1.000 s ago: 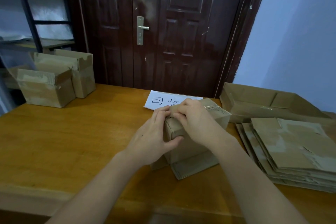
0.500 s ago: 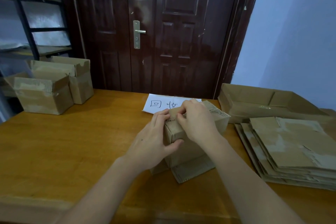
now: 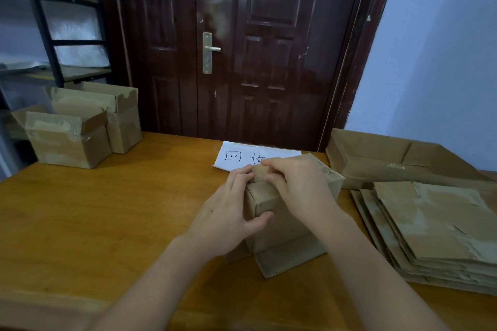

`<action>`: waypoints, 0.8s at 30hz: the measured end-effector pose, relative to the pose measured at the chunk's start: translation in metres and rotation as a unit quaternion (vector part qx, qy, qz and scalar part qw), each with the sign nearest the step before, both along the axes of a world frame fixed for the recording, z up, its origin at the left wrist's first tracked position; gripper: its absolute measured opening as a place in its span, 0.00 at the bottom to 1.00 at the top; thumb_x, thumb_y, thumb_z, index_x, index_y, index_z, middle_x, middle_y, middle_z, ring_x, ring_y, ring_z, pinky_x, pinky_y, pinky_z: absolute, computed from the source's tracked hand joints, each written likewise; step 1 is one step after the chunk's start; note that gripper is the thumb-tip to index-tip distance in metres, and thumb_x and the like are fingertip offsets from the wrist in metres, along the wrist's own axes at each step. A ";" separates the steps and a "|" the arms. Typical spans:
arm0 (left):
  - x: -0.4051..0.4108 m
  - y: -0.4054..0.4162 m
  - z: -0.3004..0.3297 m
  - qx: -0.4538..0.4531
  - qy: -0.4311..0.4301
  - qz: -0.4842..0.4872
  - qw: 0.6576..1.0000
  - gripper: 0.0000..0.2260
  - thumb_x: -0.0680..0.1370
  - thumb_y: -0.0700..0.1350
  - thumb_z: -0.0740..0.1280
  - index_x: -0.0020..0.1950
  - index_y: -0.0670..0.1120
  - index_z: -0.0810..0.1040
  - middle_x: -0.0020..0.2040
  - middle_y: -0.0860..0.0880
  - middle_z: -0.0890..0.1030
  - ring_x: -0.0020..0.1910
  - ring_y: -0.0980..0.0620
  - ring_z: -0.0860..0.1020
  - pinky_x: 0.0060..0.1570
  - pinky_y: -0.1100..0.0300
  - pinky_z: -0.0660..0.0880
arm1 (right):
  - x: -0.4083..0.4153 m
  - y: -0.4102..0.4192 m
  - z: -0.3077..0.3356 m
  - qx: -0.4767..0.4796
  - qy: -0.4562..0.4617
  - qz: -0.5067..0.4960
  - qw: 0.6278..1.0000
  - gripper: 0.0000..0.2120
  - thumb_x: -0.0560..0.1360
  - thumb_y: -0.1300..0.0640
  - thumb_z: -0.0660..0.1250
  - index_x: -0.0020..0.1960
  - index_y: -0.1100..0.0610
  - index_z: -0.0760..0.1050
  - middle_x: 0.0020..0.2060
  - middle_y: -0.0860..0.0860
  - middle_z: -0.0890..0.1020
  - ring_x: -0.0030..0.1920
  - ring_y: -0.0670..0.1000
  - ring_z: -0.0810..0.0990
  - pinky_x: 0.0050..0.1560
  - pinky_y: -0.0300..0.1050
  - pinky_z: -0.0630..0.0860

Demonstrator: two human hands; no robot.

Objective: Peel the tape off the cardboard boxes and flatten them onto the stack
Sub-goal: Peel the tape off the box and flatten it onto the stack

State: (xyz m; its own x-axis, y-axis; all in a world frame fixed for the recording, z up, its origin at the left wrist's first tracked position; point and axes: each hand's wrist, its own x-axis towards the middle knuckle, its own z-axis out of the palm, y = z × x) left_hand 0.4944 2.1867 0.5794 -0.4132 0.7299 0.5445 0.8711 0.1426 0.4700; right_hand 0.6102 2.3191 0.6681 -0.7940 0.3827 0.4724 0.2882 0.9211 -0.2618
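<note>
Working the tape loose on a small box

The left hand point(image 3: 228, 219) is gripping the cardboard box point(image 3: 282, 226) to steady it on the worktop point(image 3: 107, 223), while the right hand point(image 3: 301, 185) is pinching at its top edge; the flattened stack point(image 3: 435, 226) is waiting just right of both hands.

Brown box point(image 3: 279, 226), orange-brown table point(image 3: 107, 223), dark reddish-brown door point(image 3: 242, 48).

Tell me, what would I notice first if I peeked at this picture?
Two hands, the left hand and the right hand, grip a small cardboard box in the middle of the wooden table. To its right lies a stack of flattened cardboard. Behind stands a shiny dark door.
</note>
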 end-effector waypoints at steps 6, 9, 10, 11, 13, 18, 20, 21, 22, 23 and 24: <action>0.000 0.001 0.000 0.002 0.009 0.008 1.000 0.37 0.73 0.75 0.63 0.76 0.59 0.57 0.76 0.67 0.57 0.64 0.68 0.64 0.56 0.72 0.68 | 0.002 0.006 -0.011 -0.131 0.117 -0.025 0.984 0.15 0.80 0.53 0.69 0.66 0.47 0.78 0.57 0.42 0.84 0.59 0.43 0.79 0.60 0.35 0.74; -0.001 0.001 0.000 -0.002 0.008 0.011 1.000 0.37 0.73 0.75 0.63 0.76 0.59 0.57 0.77 0.67 0.56 0.64 0.68 0.65 0.54 0.74 0.64 | 0.002 0.009 -0.014 -0.064 0.031 -0.117 0.991 0.17 0.76 0.40 0.70 0.61 0.47 0.81 0.62 0.44 0.79 0.65 0.48 0.70 0.63 0.47 0.71; -0.001 0.002 -0.001 -0.003 0.009 0.012 1.000 0.37 0.73 0.74 0.63 0.76 0.59 0.57 0.77 0.67 0.56 0.64 0.68 0.64 0.54 0.74 0.64 | 0.003 0.009 -0.014 -0.058 0.007 -0.128 0.990 0.18 0.75 0.37 0.69 0.59 0.46 0.83 0.64 0.44 0.78 0.66 0.48 0.67 0.63 0.48 0.70; -0.001 0.002 -0.001 -0.003 0.011 0.014 1.000 0.37 0.73 0.74 0.64 0.76 0.59 0.56 0.77 0.67 0.56 0.64 0.68 0.64 0.54 0.74 0.64 | 0.004 0.010 -0.013 -0.059 -0.006 -0.130 0.990 0.18 0.75 0.35 0.68 0.57 0.45 0.84 0.65 0.44 0.78 0.66 0.49 0.67 0.63 0.48 0.69; -0.001 0.003 -0.001 -0.004 0.012 0.015 1.000 0.37 0.73 0.73 0.64 0.76 0.59 0.57 0.77 0.67 0.56 0.64 0.69 0.63 0.54 0.74 0.64 | 0.004 0.009 -0.010 -0.045 -0.017 -0.131 0.990 0.16 0.76 0.35 0.67 0.55 0.42 0.85 0.63 0.42 0.79 0.64 0.49 0.68 0.59 0.46 0.70; 0.003 0.002 0.002 -0.013 0.025 0.018 0.999 0.37 0.74 0.73 0.64 0.76 0.57 0.58 0.76 0.64 0.57 0.63 0.66 0.66 0.55 0.71 0.68 | -0.007 0.005 0.000 -0.038 -0.047 -0.142 0.988 0.12 0.78 0.44 0.69 0.40 0.49 0.84 0.39 0.46 0.83 0.40 0.47 0.79 0.38 0.45 0.78; 0.004 0.000 0.006 -0.017 0.029 0.019 0.999 0.36 0.74 0.71 0.65 0.76 0.56 0.59 0.76 0.64 0.58 0.62 0.66 0.66 0.55 0.70 0.69 | -0.009 0.008 0.004 -0.039 -0.044 -0.145 0.988 0.10 0.79 0.50 0.68 0.41 0.51 0.83 0.39 0.47 0.82 0.39 0.48 0.79 0.41 0.48 0.80; 0.004 -0.001 0.007 -0.018 0.030 0.018 0.999 0.36 0.74 0.71 0.65 0.76 0.56 0.59 0.76 0.64 0.58 0.62 0.66 0.66 0.55 0.70 0.69 | -0.009 0.011 0.005 -0.031 -0.035 -0.146 0.988 0.09 0.79 0.52 0.68 0.42 0.53 0.83 0.42 0.48 0.81 0.42 0.49 0.80 0.44 0.49 0.80; 0.005 -0.002 0.008 -0.018 0.030 0.016 0.999 0.36 0.75 0.71 0.65 0.76 0.56 0.59 0.76 0.64 0.58 0.63 0.66 0.66 0.56 0.69 0.69 | -0.006 0.015 0.007 -0.018 -0.024 -0.144 0.989 0.09 0.80 0.53 0.67 0.45 0.54 0.82 0.46 0.48 0.80 0.45 0.51 0.80 0.48 0.51 0.79; 0.005 -0.003 0.008 -0.018 0.030 0.015 0.999 0.36 0.75 0.71 0.65 0.76 0.55 0.60 0.76 0.64 0.58 0.63 0.66 0.65 0.57 0.69 0.68 | -0.003 0.019 0.009 -0.005 -0.011 -0.134 0.991 0.08 0.80 0.54 0.67 0.47 0.56 0.83 0.49 0.48 0.79 0.48 0.52 0.80 0.51 0.51 0.78; 0.005 -0.005 0.008 -0.018 0.030 0.014 0.999 0.36 0.74 0.72 0.64 0.76 0.55 0.60 0.76 0.64 0.58 0.63 0.67 0.65 0.58 0.69 0.67 | 0.000 0.023 0.010 0.009 -0.002 -0.112 0.994 0.08 0.80 0.55 0.67 0.49 0.57 0.83 0.52 0.49 0.79 0.49 0.52 0.79 0.53 0.50 0.78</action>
